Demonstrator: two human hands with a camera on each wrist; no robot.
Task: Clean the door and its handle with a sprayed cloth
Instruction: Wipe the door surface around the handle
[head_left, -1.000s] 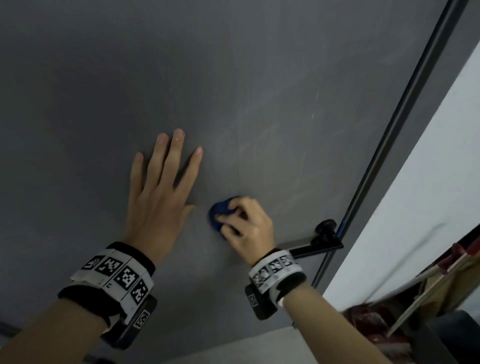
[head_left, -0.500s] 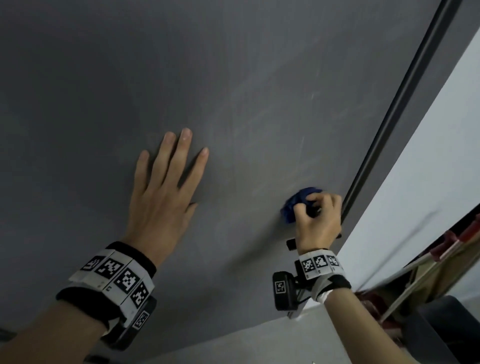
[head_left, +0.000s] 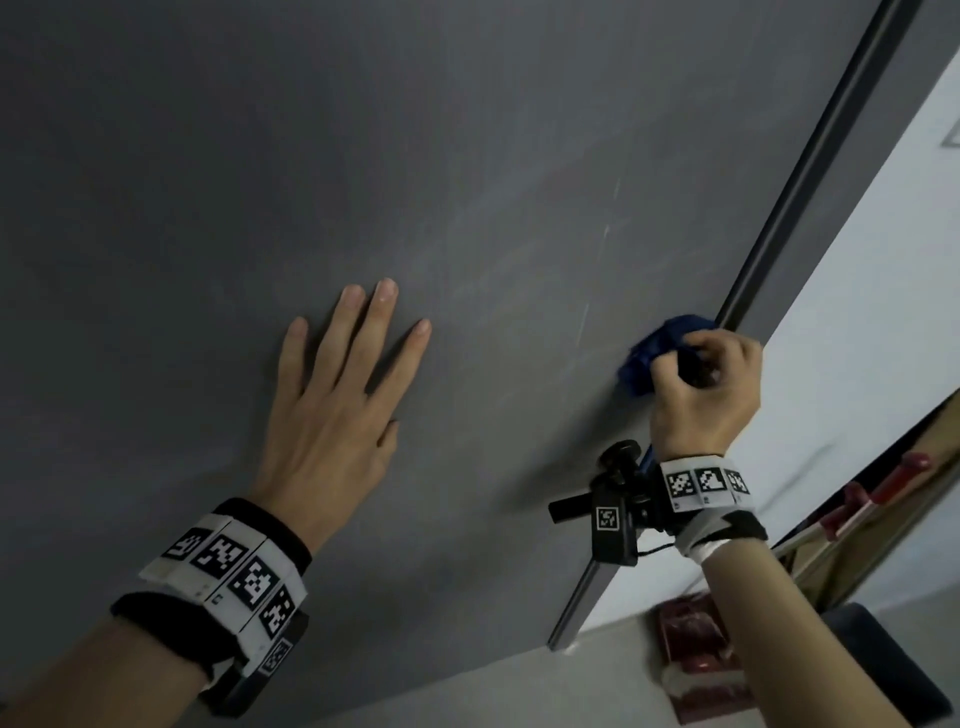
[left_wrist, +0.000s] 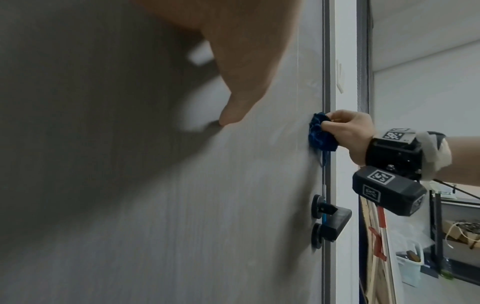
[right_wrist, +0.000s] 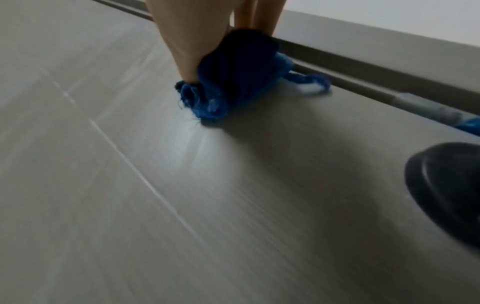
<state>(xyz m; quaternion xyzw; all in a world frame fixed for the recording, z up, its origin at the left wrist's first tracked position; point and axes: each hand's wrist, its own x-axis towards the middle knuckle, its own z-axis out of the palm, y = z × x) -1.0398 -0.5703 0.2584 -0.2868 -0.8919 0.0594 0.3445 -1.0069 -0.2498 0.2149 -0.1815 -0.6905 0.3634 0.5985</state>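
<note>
The grey door (head_left: 467, 182) fills the head view. My left hand (head_left: 337, 395) lies flat on it with straight, spread fingers. My right hand (head_left: 706, 384) grips a bunched blue cloth (head_left: 649, 358) and presses it on the door right by its dark edge strip (head_left: 810, 156). In the left wrist view the cloth (left_wrist: 320, 137) sits above the black lever handle (left_wrist: 413, 218), which is apart from it. The right wrist view shows the cloth (right_wrist: 228, 86) under my fingers (right_wrist: 187, 41), with the handle's round black base (right_wrist: 446, 189) at the lower right.
A white wall (head_left: 857, 312) borders the door on the right. Red and wooden poles (head_left: 872, 499) lean there, above a red object (head_left: 696, 654) on the floor. A shelf with boxes (left_wrist: 462, 234) and a white bin (left_wrist: 410, 265) stand further right.
My right hand has swept the cloth from beside my left hand, right and upward, to the door's edge above the handle. My left hand has stayed flat on the door.
</note>
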